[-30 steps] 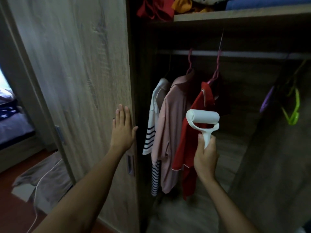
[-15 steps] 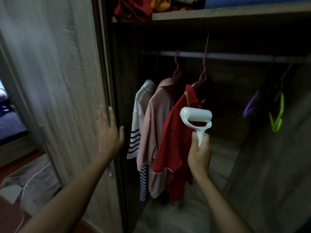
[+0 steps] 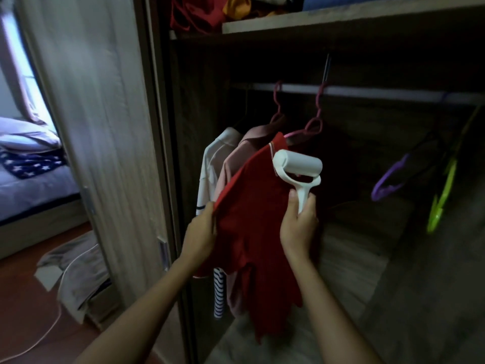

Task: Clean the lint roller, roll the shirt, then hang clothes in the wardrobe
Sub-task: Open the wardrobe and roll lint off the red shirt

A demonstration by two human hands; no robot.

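A red shirt [image 3: 252, 214] hangs on a pink hanger [image 3: 312, 124] from the wardrobe rail [image 3: 380, 93]. My left hand [image 3: 200, 235] grips the shirt's left edge and holds the cloth out toward me. My right hand [image 3: 299, 227] grips the handle of a white lint roller [image 3: 298, 169], whose drum sits against the upper part of the red shirt. A pink shirt [image 3: 236, 158] and a white striped shirt [image 3: 212, 164] hang just left of the red one.
The open wardrobe door [image 3: 99, 143] stands at the left. Purple [image 3: 388, 182] and green [image 3: 441, 206] empty hangers hang at the right of the rail. Folded clothes lie on the top shelf [image 3: 315, 22]. A bed [image 3: 29, 185] and a floor mat with a cable [image 3: 76, 266] lie beyond the door.
My left hand left the wardrobe door and took hold of the red shirt's edge, pulling it out. The roller in my right hand came against the shirt.
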